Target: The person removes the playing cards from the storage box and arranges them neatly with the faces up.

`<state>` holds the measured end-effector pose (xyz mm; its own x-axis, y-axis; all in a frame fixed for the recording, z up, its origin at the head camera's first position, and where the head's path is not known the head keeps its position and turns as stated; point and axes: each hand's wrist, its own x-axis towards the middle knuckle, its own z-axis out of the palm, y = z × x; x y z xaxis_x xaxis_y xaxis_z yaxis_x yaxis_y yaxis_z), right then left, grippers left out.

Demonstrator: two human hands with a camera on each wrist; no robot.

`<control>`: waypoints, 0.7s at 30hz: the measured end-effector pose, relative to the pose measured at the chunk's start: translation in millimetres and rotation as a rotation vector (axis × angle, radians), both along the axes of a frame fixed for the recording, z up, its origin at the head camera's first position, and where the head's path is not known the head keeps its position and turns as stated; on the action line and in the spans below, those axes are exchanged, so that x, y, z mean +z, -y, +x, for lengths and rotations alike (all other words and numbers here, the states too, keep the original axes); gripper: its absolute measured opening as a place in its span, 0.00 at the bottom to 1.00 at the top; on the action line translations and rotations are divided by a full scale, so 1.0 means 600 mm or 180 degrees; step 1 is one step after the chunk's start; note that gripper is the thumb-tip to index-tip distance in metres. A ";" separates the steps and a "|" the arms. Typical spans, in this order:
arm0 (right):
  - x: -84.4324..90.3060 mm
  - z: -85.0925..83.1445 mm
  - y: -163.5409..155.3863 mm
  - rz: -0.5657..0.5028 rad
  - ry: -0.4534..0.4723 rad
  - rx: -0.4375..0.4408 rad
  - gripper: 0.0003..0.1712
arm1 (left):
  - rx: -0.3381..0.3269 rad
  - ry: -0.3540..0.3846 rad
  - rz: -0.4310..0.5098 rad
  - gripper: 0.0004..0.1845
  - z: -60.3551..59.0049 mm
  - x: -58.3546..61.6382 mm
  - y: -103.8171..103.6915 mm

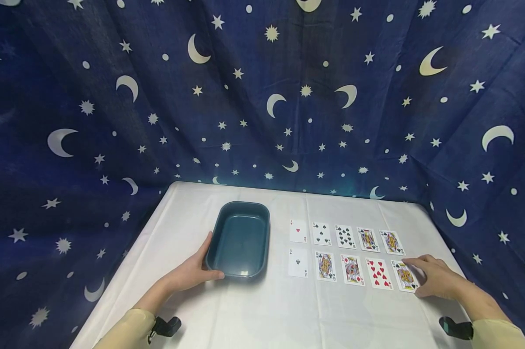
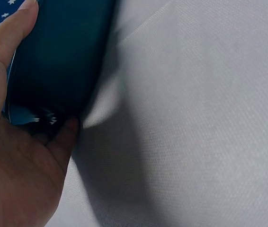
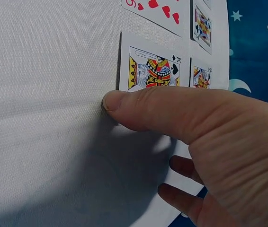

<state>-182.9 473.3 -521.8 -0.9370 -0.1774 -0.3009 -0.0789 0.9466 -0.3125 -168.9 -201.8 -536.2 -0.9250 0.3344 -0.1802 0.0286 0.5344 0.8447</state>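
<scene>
A dark teal tray [image 1: 240,240] stands empty on the white-clothed table [image 1: 253,310]. My left hand [image 1: 195,269] holds its near left corner, thumb along the front wall and fingers up the left side; the left wrist view shows the palm of that hand [image 2: 11,161] against the tray [image 2: 58,56]. Right of the tray, playing cards lie face up in two rows. My right hand [image 1: 423,277] pinches the king of spades [image 1: 404,276], the last card of the near row. In the right wrist view its thumb [image 3: 138,106] lies on the king of spades [image 3: 153,68].
The far row runs from the ace of hearts [image 1: 298,231] to a face card [image 1: 391,242]. The near row has the ace of clubs [image 1: 298,262], two face cards and a nine of hearts [image 1: 379,273]. A dark blue star-and-moon cloth [image 1: 262,97] hangs behind and beside the table.
</scene>
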 end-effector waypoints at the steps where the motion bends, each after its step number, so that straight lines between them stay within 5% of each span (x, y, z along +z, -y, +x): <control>1: 0.000 0.000 0.000 0.0001 0.0005 -0.0005 0.55 | -0.0003 -0.0002 0.0004 0.67 0.000 0.000 0.000; 15: 0.002 0.005 0.002 -0.0091 0.0075 -0.0030 0.57 | 0.0033 0.0077 0.0066 0.64 -0.003 0.001 0.011; 21: 0.005 0.009 0.005 0.0084 -0.0399 -0.0028 0.52 | 0.0185 -0.0064 -0.0079 0.52 -0.009 0.022 0.042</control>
<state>-177.5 470.1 -518.7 -0.9691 -0.1626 -0.1857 -0.1075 0.9552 -0.2756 -174.0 -226.8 -522.9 -0.9463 0.2756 -0.1689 0.0138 0.5563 0.8309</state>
